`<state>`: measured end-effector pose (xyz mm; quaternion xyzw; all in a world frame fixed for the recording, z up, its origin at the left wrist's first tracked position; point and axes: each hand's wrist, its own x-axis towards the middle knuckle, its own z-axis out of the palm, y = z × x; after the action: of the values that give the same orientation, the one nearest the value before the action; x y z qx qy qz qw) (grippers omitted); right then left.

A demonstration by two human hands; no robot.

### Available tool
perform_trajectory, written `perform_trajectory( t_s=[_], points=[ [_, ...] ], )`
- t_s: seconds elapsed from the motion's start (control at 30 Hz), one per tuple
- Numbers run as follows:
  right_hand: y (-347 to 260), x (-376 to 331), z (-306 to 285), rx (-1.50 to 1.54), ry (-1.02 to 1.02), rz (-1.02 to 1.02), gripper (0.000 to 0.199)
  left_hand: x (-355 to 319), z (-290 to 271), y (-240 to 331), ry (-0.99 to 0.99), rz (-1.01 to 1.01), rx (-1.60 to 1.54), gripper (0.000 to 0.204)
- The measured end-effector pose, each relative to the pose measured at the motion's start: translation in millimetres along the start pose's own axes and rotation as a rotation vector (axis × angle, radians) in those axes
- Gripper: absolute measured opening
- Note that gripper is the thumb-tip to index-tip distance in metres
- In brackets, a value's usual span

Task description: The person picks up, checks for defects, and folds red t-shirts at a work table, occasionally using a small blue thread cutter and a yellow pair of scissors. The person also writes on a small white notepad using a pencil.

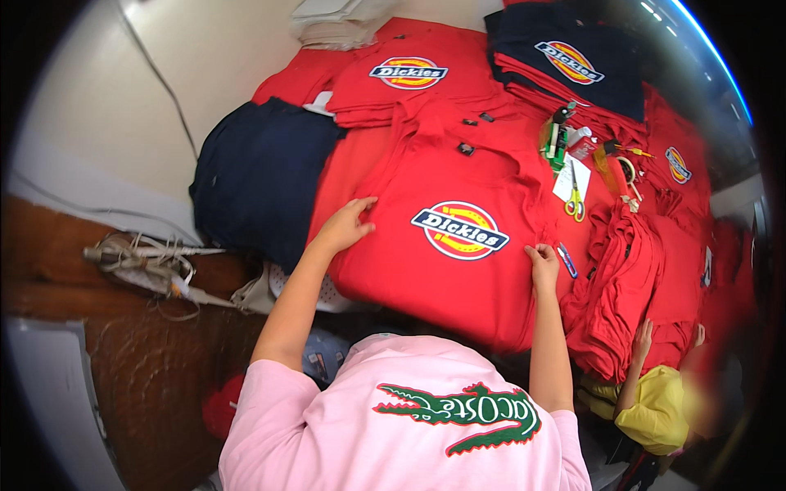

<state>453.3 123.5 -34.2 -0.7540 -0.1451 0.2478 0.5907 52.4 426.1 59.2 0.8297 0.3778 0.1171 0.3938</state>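
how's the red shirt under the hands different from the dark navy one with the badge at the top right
The red shirt lies spread flat in the middle, with the left hand and right hand pressing its side edges; the navy shirt sits untouched on top of a stack of red ones. The red one shows much more cloth than the navy one. Both carry the same oval badge in red, yellow and dark blue.

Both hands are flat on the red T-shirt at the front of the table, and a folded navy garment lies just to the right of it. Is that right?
Not quite. The head view shows the left hand and right hand resting on the red T-shirt, but the folded navy garment lies to its left, not its right. To its right sits a heap of red shirts.
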Motion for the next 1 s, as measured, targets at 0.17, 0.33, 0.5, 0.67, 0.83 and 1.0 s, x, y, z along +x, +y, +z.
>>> perform_trajectory(
  t_s=[0.17, 0.33, 0.5, 0.67, 0.83, 1.0],
  points=[
    [-28, -7, 29, 0.474, -0.144, -0.028, 0.019, 26, -25, -56, -0.090, -0.142, -0.138, 0.030],
    [-43, 11, 0, 0.114, -0.217, 0.062, 0.023, 48, -35, -83, -0.298, -0.273, -0.232, 0.027],
    [-95, 47, 21, 0.079, -0.194, 0.038, 0.038, 103, -14, -26, -0.207, -0.266, -0.420, 0.036],
    [-119, 96, 70, 0.060, -0.302, 0.186, 0.043, 179, 20, -10, -0.028, -0.336, -0.959, 0.043],
    [-169, 110, 83, 0.609, -0.412, 0.547, 0.046, 207, 19, 49, -0.213, -0.578, -1.455, 0.051],
    [-206, 168, 44, 0.788, -0.384, 0.270, 0.026, 246, -49, 62, -0.048, -0.294, -1.431, 0.050]
  ],
)
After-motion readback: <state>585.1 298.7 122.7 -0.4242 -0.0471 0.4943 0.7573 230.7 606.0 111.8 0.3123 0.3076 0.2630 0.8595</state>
